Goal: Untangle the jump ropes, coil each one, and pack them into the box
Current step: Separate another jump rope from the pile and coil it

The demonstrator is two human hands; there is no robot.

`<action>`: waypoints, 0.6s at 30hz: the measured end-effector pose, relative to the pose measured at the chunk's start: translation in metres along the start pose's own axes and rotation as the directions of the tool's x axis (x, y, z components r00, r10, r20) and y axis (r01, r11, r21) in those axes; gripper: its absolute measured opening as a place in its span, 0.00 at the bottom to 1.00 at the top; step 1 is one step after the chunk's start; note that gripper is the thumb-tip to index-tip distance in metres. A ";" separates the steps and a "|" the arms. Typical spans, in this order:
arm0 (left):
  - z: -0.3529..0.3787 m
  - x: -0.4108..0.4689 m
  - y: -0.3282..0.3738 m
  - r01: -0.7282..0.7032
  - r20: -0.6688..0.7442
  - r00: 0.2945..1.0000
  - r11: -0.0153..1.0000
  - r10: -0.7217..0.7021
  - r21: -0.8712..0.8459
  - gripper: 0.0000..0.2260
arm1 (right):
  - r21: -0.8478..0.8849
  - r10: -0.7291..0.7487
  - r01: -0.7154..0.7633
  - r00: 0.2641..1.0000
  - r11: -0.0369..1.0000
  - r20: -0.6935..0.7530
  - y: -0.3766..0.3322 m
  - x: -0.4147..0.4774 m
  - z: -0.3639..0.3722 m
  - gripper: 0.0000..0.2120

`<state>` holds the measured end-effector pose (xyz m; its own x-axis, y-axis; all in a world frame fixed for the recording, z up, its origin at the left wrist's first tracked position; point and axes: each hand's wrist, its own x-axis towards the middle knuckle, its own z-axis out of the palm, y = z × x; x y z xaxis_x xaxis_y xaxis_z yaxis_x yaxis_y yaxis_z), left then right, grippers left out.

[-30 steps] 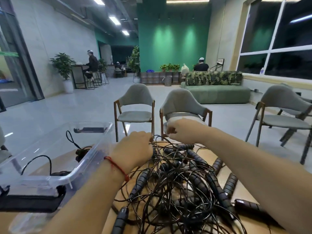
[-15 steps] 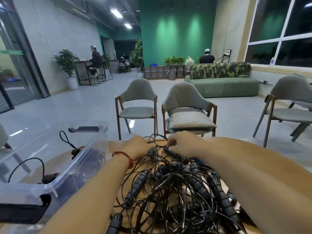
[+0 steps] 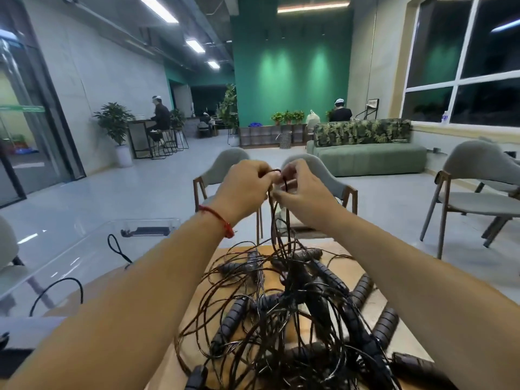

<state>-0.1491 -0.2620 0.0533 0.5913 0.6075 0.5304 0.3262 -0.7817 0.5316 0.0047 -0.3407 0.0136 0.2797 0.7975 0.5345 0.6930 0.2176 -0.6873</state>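
Black ropes point(image 3: 284, 305) are heaped tangled, strands pinched aloft by curled left hand point(image 3: 243, 190) and right hand point(image 3: 304, 192); sign point(image 3: 372, 105) lettering unreadable.

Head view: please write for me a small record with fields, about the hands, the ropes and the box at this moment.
left hand: pinches a rope cord, above the table
right hand: pinches the rope cord too, close beside the left hand
rope cord: strands hang from the hands down into the tangle
jump ropes: one black tangle on the table, ribbed handles mixed in
box: clear plastic, left of the tangle, black cord seen inside
coiled ropes: none visible
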 end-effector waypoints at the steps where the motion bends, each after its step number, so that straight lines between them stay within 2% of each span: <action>1: -0.005 0.001 0.005 -0.011 -0.029 1.000 1.000 0.011 -0.012 0.09 | 0.060 0.009 -0.009 1.000 0.998 -0.003 -0.007 0.001 -0.004 0.19; 5: -0.025 0.008 0.030 -0.122 -0.179 0.976 0.992 0.125 0.030 0.08 | 0.110 0.013 -0.011 1.000 0.994 -0.021 -0.035 0.003 -0.022 0.26; 7: -0.039 0.010 0.047 -0.212 -0.258 0.941 0.975 0.220 0.057 0.07 | 0.087 0.005 -0.005 1.000 0.996 0.003 -0.052 0.004 -0.031 0.23; 9: -0.053 0.013 0.061 -0.297 -0.313 0.896 0.949 0.315 0.105 0.07 | -0.003 -0.005 0.005 0.999 1.000 0.052 -0.067 0.002 -0.036 0.20; 11: -0.068 0.018 0.069 -0.322 -0.388 0.850 0.934 0.356 0.152 0.09 | -0.120 0.014 -0.003 0.995 0.993 0.095 -0.078 -0.003 -0.038 0.20; 15: -0.109 0.030 0.088 -0.282 -0.570 0.768 0.953 0.293 0.110 0.08 | -0.108 0.097 -0.079 0.978 0.991 0.182 -0.084 -0.016 -0.041 0.19; 18: -0.155 0.041 0.094 -0.163 -0.716 0.682 0.985 0.149 0.050 0.09 | -0.279 0.236 -0.160 0.935 0.947 0.266 -0.072 -0.026 -0.041 0.20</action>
<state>-0.2084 -0.2891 0.2275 -0.0759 0.3993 0.9137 0.2621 -0.8761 0.4046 -0.0259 -0.4003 0.0692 0.2488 0.9463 0.2065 0.7966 -0.0787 -0.5993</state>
